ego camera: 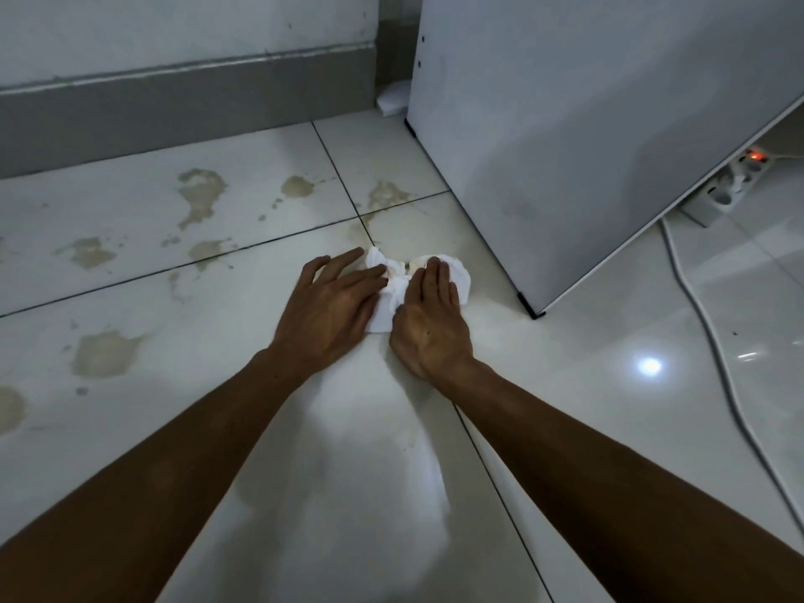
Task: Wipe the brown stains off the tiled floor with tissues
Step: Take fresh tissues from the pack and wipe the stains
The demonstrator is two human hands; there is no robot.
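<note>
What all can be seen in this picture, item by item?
tissues: one white bunched wad, on the floor under both hands
brown stains: many, tan-brown, spread over the tiles left of and beyond the hands
tiled floor: white glossy tiles with dark grout lines
skirting: one grey band along the foot of the back wall
white panel: one, standing on the floor at right, black corner caps
power strip: one, white, red light lit, on the floor behind the panel
cable: one, white, running along the floor at right
left hand: fingers straight, resting on the wad's left edge
right hand: flat, pressing on the wad
</note>
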